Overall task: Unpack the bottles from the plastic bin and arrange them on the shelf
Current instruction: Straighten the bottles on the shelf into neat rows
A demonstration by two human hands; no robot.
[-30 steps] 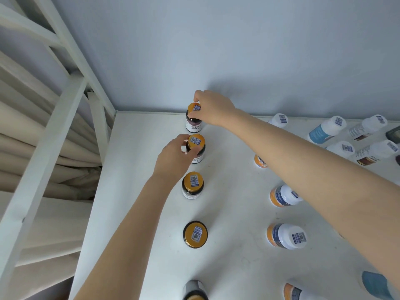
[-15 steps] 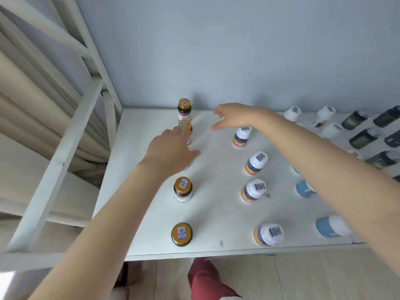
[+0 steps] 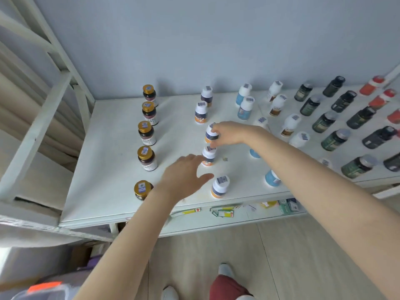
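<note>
On the white shelf (image 3: 108, 161), bottles stand in rows running front to back. My right hand (image 3: 229, 133) grips a white-capped orange-and-navy bottle (image 3: 211, 134) in the second row. My left hand (image 3: 184, 178) hovers open with fingers spread, just left of another white-capped bottle (image 3: 208, 156) and touching nothing. Several gold-capped dark bottles (image 3: 146, 158) line the shelf's left side. One more white-capped bottle (image 3: 219, 187) stands near the front edge.
To the right stand blue bottles (image 3: 245, 108), brown-labelled white ones (image 3: 289, 126), dark green ones (image 3: 335, 139) and red ones (image 3: 372, 85). A white frame post (image 3: 36, 135) rises at left. A lower shelf holds small boxes (image 3: 223, 213). A grey bin corner (image 3: 43, 291) shows bottom left.
Both hands left the gold-capped bottles at the back left and came right and toward me. My right hand has closed on a white-capped bottle. The camera pulled back.
</note>
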